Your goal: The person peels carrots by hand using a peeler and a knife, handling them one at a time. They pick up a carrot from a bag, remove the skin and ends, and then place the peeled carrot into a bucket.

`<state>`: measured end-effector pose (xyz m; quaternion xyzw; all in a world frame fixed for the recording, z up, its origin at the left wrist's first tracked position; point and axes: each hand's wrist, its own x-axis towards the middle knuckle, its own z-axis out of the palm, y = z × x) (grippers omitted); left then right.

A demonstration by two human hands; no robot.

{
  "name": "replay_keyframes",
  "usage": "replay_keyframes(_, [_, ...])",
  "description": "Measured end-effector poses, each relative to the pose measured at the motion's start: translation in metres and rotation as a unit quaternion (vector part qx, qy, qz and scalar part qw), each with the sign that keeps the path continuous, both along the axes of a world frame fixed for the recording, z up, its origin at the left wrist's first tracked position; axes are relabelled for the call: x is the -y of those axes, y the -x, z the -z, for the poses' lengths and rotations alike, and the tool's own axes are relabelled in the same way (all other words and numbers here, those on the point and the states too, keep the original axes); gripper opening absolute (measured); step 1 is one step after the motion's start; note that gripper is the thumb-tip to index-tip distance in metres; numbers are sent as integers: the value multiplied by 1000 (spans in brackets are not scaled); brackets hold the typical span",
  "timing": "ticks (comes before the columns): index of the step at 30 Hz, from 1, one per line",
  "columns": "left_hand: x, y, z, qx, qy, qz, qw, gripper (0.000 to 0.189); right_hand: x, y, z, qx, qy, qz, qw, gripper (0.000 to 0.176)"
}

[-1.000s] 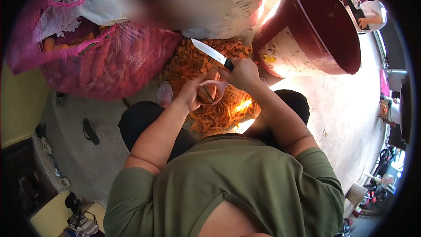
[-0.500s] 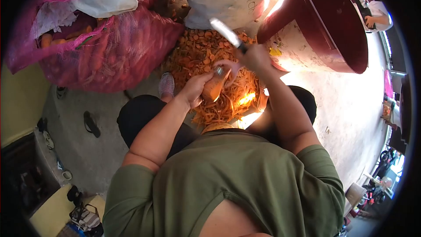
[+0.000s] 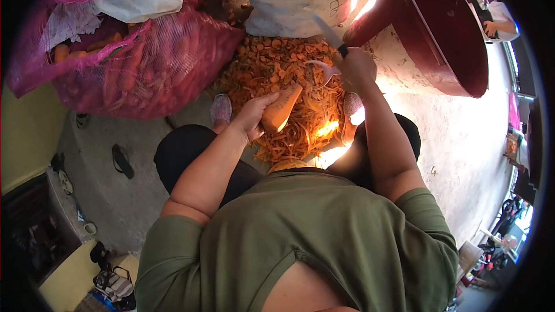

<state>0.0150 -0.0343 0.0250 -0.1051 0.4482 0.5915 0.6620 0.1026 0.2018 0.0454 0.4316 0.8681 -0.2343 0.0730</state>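
Observation:
My left hand (image 3: 253,118) is closed around the lower end of a thick orange carrot (image 3: 283,108), its tip pointing up and to the right. In my right hand (image 3: 359,71) is a knife (image 3: 330,33) with a dark handle; its blurred blade points up and left. The same hand also grips a pale pink Y-shaped peeler (image 3: 325,71), whose head extends left toward the carrot without touching it. Below both hands lies a heap of orange peelings and round trimmed slices (image 3: 269,72) on the floor between my feet.
A pink mesh sack of carrots (image 3: 147,69) stands at left. A white sack with handwriting (image 3: 289,0) is behind the heap. A tilted dark red tub (image 3: 448,29) stands at right. A flip-flop (image 3: 122,162) lies on the floor; another person's hand (image 3: 491,28) shows far right.
My right hand has moved right and slightly down with the knife and peeler, drawing the peeler away from the carrot. The left hand still holds the carrot in about the same place.

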Motion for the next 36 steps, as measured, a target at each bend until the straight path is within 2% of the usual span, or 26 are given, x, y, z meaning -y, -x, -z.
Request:
replay_keyframes(1, [1, 2, 1, 8, -3, -3, 1000, 36, -5, -1, -2, 2, -6, 22, 1000, 36])
replay_keyframes(3, [1, 4, 4, -6, -12, -9, 1000, 35, 21, -1, -11, -32, 30, -28, 999, 37])
replay_keyframes(5, [0, 3, 11, -12, -12, -17, 1000, 34, 60, 3, -25, -63, 69, -82, 992, 38])
replay_keyframes(7, [-1, 1, 16, -12, -3, -22, 1000, 33, 76, 5, -13, -33, 22, -187, 982, 36])
replay_keyframes(10, [-2, -1, 5, -15, -16, 33, 999, 34, 39, 5, 4, -30, 37, -73, 996, 34])
replay_keyframes(14, [3, 3, 8, -6, -20, 6, 1000, 34, -15, -4, 23, -14, 22, 46, 999, 33])
replay_keyframes(17, [2, 6, 12, 1, -25, -2, 1000, 33, 31, 4, -6, -73, 61, -53, 994, 32])
replay_keyframes(19, [1, 5, 17, 12, -18, -8, 1000, 33, 65, 3, -12, -95, 87, -156, 979, 29])
replay_keyframes(20, [0, 3, 16, 13, -13, 3, 1000, 33, 72, 4, -11, -49, 61, -202, 976, 28])
replay_keyframes(23, [-1, -1, 11, 20, -13, 33, 999, 35, 55, 6, -4, -38, 87, -159, 983, 30])
replay_keyframes(24, [0, 1, 12, 20, -24, 40, 999, 35, 44, 8, -4, -16, 55, -80, 995, 31])
replay_keyframes(27, [1, 2, 10, 15, -34, 36, 999, 35, -2, 3, 9, -10, -56, -19, 998, 31])
replay_keyframes(28, [1, 2, 10, 13, -34, 32, 999, 35, 1, 2, 6, -30, -6, -18, 999, 31])
replay_keyframes(30, [1, 4, 16, 35, -51, 24, 998, 34, 22, 2, -5, -70, 89, -20, 993, 32])
replay_keyframes(31, [2, 3, 19, 48, -59, 17, 997, 34, 42, 4, -8, -80, 90, -60, 991, 31])
replay_keyframes(33, [0, 0, 23, 17, -27, 29, 999, 35, 67, 2, -2, -64, 50, -216, 973, 31])
replay_keyframes(36, [-2, -2, 17, -13, -22, 47, 999, 36, 58, 4, 4, -61, 52, -190, 979, 30])
